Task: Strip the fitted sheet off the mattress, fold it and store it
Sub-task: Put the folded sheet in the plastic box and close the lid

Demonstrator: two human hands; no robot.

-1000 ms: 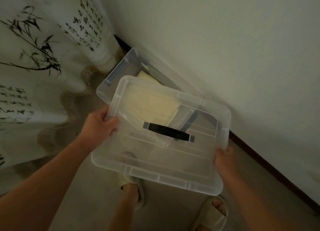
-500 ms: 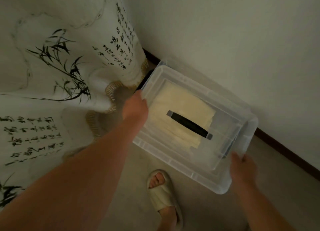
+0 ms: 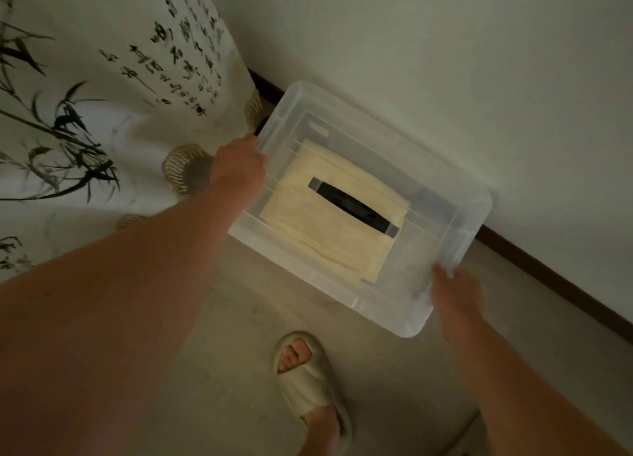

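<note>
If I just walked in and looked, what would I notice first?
You would spot the clear plastic box on the floor by the wall, lid on, with a black handle in the middle and a folded cream sheet showing through. The left hand and right hand press on opposite ends of the lid. To the left hangs white cloth printed with inky bamboo and writing.
</note>
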